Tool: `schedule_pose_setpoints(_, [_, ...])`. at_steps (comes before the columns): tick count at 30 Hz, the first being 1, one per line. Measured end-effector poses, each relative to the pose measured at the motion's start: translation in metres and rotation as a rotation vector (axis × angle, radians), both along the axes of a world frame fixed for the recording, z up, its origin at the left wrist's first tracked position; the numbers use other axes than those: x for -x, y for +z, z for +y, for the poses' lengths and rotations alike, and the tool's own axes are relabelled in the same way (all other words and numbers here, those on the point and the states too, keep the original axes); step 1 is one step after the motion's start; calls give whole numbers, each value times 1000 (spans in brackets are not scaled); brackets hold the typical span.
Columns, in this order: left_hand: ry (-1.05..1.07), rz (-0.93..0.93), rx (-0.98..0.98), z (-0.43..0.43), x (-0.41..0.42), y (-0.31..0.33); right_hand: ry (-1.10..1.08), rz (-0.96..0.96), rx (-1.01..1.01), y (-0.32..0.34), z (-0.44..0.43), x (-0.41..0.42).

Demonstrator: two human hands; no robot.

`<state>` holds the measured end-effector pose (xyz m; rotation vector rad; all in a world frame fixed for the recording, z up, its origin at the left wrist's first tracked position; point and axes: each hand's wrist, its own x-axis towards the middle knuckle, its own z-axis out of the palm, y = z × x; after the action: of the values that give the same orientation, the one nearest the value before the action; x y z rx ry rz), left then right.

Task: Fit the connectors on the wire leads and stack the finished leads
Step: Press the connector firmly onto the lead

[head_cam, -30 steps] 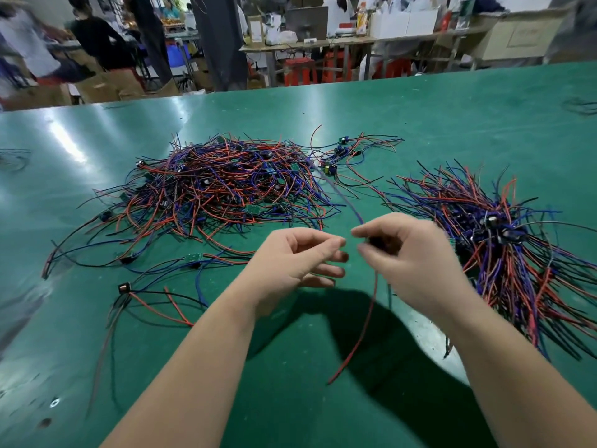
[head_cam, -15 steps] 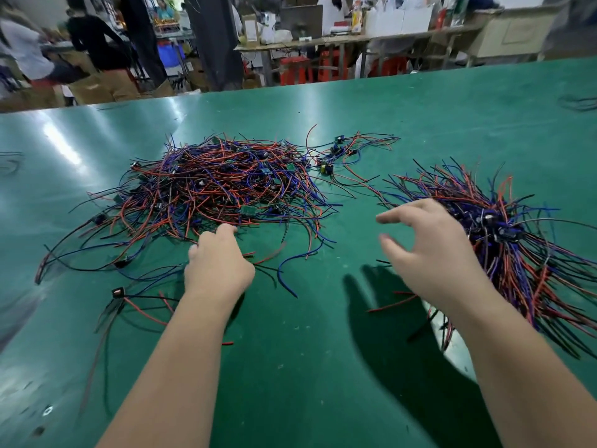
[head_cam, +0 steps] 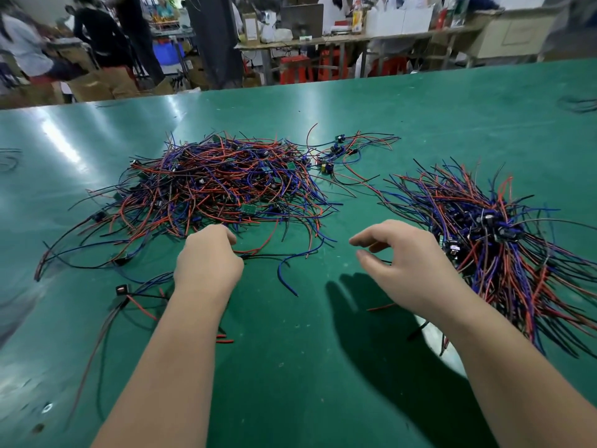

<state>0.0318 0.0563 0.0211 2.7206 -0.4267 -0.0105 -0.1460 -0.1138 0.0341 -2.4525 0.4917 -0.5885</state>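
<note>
The tangled heap of red, blue and black wire leads (head_cam: pixel 226 185) lay toward eleven o'clock, and the fanned stack of finished leads (head_cam: pixel 491 227), black connectors at its middle, lay at three o'clock. The left hand (head_cam: pixel 208 263) curled down onto the heap's near edge; I couldn't tell whether it gripped a wire. The right hand (head_cam: pixel 407 263) hovered beside the stack, fingers loosely spread, holding nothing, over the glossy green tabletop (head_cam: pixel 307 383).

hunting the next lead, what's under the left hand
Red and black wires run out from beneath the left hand on the table. Its fingers curl down out of sight, so any grip is hidden.
</note>
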Motion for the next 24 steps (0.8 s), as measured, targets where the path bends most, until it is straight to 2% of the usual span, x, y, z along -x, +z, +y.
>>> schedule_pose_setpoints(4, [-70,-47,135,-2,0,-3,-10,-12,-30,1,1,1])
schedule_pose_setpoints(6, [-129,-151,236,-5,2,-2,-13,-14,-52,2,2,1])
schedule_pose_setpoints(10, [-303,-523,650,-10,12,12,-34,-65,-115,2,2,0])
schedule_pose_setpoints(12, [-370,-612,841,-14,19,16,-22,-88,-208,2,4,-1])
schedule_pose_setpoints(14, [-421,-512,1013,-20,28,19,52,-92,-375,2,9,-3])
schedule_pose_setpoints(18, [-606,-86,1229,-32,49,21,257,-107,-705,2,21,-8])
schedule_pose_setpoints(21, [-706,187,1230,-38,64,18,288,-172,-877,1,25,-12])
schedule_pose_setpoints(24, [-680,213,1152,-39,66,18,206,-241,-1048,4,23,-13])
